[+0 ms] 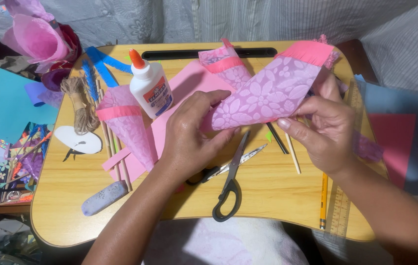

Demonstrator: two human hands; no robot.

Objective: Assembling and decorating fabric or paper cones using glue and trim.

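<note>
Wooden lap tray (268,196): your work surface, carrying everything listed here. Pink paper sheet (189,81): flat near the tray's middle, partly under your left arm. Patterned pink paper cone (268,93): the piece in hand, raised just above the tray's centre, flower-embossed, with a fringed pink band at its wide upper-right end. Left hand (189,140): fingers closed on the cone's narrow lower end, thumb on top. Right hand (329,130): fingers curled around the cone's right edge, thumb pressing the overlap. Step, as it appears: rolling and holding the seam shut; the next move calls for firm pressure along the overlap and a steady pinch at the tip so the roll does not spring open. Finished cone (128,125): lying at tray left, same paper, pink band. Second finished cone (228,66): behind the held one. Scissors (231,184): black handles, just below your hands. Glue bottle (150,86): white, orange cap, upright near the back. Yellow pencil (323,201): at tray right.
</note>
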